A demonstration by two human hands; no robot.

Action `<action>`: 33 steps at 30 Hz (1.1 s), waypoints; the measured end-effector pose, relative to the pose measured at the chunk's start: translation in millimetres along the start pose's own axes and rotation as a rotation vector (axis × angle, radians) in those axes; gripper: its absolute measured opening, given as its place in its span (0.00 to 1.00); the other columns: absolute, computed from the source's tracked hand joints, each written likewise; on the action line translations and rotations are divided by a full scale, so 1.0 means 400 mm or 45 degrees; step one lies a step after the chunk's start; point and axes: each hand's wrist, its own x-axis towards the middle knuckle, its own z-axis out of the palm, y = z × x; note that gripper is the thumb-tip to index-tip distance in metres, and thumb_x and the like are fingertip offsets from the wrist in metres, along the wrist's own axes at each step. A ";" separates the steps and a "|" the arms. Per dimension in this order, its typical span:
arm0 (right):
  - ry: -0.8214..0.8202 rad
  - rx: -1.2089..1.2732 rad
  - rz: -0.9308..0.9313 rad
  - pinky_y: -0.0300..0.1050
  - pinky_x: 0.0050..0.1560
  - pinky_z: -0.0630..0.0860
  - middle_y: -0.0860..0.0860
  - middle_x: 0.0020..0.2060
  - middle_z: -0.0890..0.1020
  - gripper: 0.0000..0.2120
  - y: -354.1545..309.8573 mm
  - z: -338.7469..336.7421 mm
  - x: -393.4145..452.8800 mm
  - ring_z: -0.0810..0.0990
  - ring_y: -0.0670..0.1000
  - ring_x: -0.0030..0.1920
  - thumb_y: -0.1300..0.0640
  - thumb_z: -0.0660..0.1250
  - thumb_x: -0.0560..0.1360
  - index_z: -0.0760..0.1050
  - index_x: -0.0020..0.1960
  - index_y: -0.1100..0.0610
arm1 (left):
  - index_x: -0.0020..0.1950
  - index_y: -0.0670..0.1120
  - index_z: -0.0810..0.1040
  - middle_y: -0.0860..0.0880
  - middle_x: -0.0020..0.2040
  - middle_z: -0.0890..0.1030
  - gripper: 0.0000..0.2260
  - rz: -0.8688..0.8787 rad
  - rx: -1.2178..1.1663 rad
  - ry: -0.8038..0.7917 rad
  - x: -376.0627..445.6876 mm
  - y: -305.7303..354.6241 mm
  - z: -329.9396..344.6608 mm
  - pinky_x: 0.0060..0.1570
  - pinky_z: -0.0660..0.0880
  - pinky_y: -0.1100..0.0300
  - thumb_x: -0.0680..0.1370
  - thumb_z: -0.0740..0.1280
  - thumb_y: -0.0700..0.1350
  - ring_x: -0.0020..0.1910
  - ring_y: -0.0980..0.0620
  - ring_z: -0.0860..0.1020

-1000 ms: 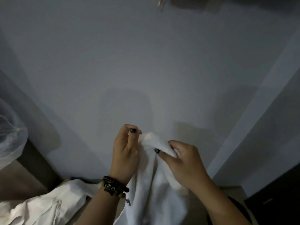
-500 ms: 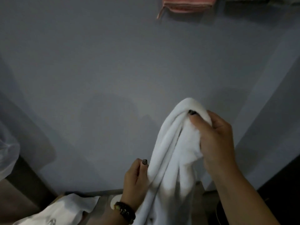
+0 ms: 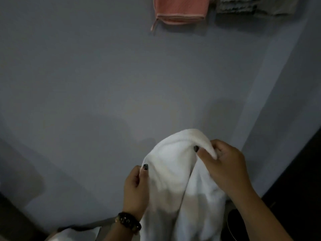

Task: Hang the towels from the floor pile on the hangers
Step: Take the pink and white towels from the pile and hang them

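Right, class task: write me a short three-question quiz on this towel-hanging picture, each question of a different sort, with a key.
1. True or false: the white towel is held by one hand only.
2. Multiple choice: what colour is the towel hanging at the top of the wall, left of the grey towel? A) blue B) pink C) green
3. Fill the gap: the beaded bracelet is on the ___ wrist.

Key
1. False: the left hand pinches its left edge, and the right hand has its grip on the top fold.
2. B: the pink towel.
3. left
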 end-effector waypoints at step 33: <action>-0.126 0.491 -0.202 0.31 0.28 0.66 0.48 0.24 0.71 0.15 -0.154 0.012 0.017 0.69 0.43 0.27 0.60 0.72 0.72 0.70 0.31 0.57 | 0.48 0.53 0.75 0.54 0.42 0.79 0.12 0.212 0.051 -0.273 -0.039 0.014 -0.027 0.45 0.75 0.60 0.75 0.61 0.59 0.43 0.58 0.78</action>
